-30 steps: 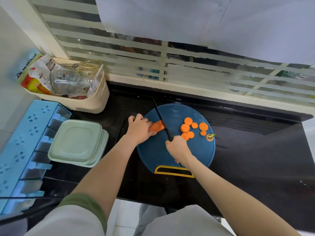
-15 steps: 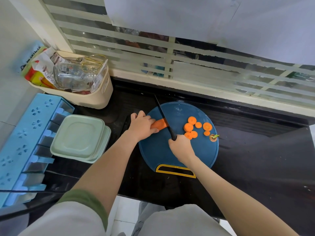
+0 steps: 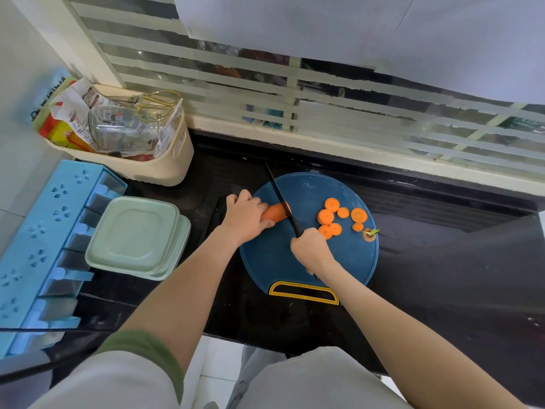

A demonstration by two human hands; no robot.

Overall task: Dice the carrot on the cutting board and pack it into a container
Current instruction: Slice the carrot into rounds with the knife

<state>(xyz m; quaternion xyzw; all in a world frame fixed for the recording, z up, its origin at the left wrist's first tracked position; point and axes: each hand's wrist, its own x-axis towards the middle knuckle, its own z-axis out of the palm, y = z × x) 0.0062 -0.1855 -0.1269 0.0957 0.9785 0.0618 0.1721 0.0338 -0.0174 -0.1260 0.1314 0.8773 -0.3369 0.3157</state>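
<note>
Green containers (image 3: 137, 236) stacked, lidded; basket (image 3: 174, 166) holds jar (image 3: 124, 128), packets (image 3: 70, 110).

Left hand (image 3: 243, 219) grips the carrot (image 3: 272, 213), right hand (image 3: 311, 249) grips the knife (image 3: 277, 187).

Soft, even daylight enters through the striped window (image 3: 324, 93) ahead. The glossy black counter (image 3: 442, 261) shows faint pale reflections; shadows are weak. Wide-angle distortion bends the window's lines toward the edges. The cutting board (image 3: 354, 255) is sharp, the corners softer.
</note>
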